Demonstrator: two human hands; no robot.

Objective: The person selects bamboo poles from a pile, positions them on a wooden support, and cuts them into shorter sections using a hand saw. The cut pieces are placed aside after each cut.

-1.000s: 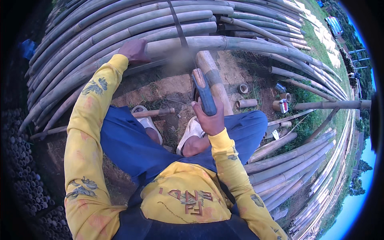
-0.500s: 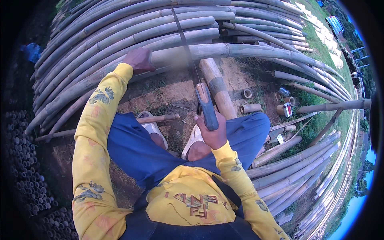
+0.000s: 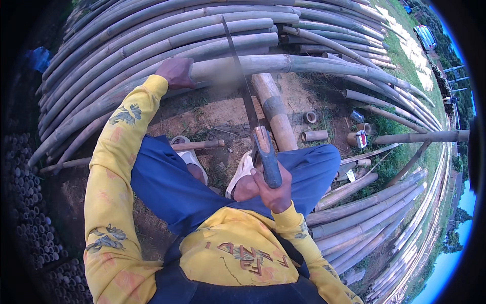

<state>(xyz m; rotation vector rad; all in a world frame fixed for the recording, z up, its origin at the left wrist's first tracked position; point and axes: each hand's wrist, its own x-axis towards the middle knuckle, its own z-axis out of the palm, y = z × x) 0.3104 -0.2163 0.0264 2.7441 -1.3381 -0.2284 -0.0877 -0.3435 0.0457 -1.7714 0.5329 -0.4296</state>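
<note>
**Sawing at a bamboo pole, one hand on the pole, one on the saw**

The person sits low on bare ground, knees apart in blue trousers, white sandals on both feet. The left hand (image 3: pixel 176 72) reaches out at the end of a yellow sleeve and lies palm-down on a long bamboo pole (image 3: pixel 314 65), fingers curled over its top; how tightly it presses I cannot tell. This pole lies crosswise in front of the person, at the near edge of a big stack of bamboo poles (image 3: pixel 152 35) that fills the upper part of the view.

The right hand (image 3: pixel 273 188) is closed in a full fist around the blue handle of a handsaw (image 3: pixel 253 119), held just above the right knee. The saw's narrow blade runs up and away from the hand and crosses the pole just right of the left hand; the spot where blade meets pole is blurred.

A short thick log (image 3: pixel 273 109) lies under the pole, pointing back toward the person beside the blade. Short cut bamboo pieces (image 3: pixel 315 136) lie on the ground to the right, well apart from both hands. More poles (image 3: pixel 374 202) lie in rows at the lower right.
</note>
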